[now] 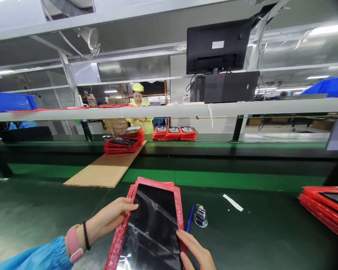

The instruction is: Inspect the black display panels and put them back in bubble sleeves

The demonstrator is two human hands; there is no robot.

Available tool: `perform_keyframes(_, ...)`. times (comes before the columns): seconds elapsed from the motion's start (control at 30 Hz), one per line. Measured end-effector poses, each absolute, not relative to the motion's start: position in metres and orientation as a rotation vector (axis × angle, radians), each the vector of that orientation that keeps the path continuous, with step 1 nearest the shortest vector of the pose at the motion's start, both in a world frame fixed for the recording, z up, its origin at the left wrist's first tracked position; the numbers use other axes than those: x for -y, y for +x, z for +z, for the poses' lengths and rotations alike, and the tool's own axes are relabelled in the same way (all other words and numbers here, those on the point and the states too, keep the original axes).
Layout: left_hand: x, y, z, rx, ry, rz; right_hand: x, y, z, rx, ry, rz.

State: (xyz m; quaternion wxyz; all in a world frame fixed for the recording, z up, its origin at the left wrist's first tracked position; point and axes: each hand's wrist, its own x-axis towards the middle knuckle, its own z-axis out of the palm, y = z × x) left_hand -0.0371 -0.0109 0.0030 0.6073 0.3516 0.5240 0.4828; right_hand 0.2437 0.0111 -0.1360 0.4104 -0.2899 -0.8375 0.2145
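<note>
A flat black glossy panel (154, 225) lies in a red bubble-wrap pouch (178, 195) on top of a small pile of such pouches, low in the middle of the head view. My left hand (112, 215) grips the pouch's left edge, thumb on top, fingers closed round it. My right hand (195, 251) rests on the pouch's lower right edge with fingers bent against it. A pink band and a black band sit on my left wrist, above a blue sleeve.
A blue pen (190, 218) and a small tape dispenser (200, 216) lie right of the pouch. More red pouch stacks sit at the far right (325, 208), on a cardboard sheet (107, 170) and on the conveyor (174, 134). A person in yellow stands behind the belt.
</note>
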Motion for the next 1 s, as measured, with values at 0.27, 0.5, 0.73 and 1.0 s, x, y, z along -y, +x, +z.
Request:
perform_keyframes(0.27, 0.014, -0.060, 0.005, -1.020, 0.833, 1.167, -0.011, 0.234, -0.099, 2.100, -0.604, 0.556)
perform_keyframes(0.5, 0.016, -0.198, -0.037, -1.318, 0.752, 1.393, -0.028, 0.218, -0.062, 2.052, -0.979, 0.936)
perform_keyframes(0.73, 0.029, -0.261, -0.099, -1.513, 0.686, 1.375, -0.044, 0.200, -0.063, 1.833, -1.238, 1.523)
perform_keyframes(1.0, 0.000, -0.275, -0.091, -1.932, 0.834, 1.386, -0.045, 0.204, -0.038, 1.551, -1.189, 1.915)
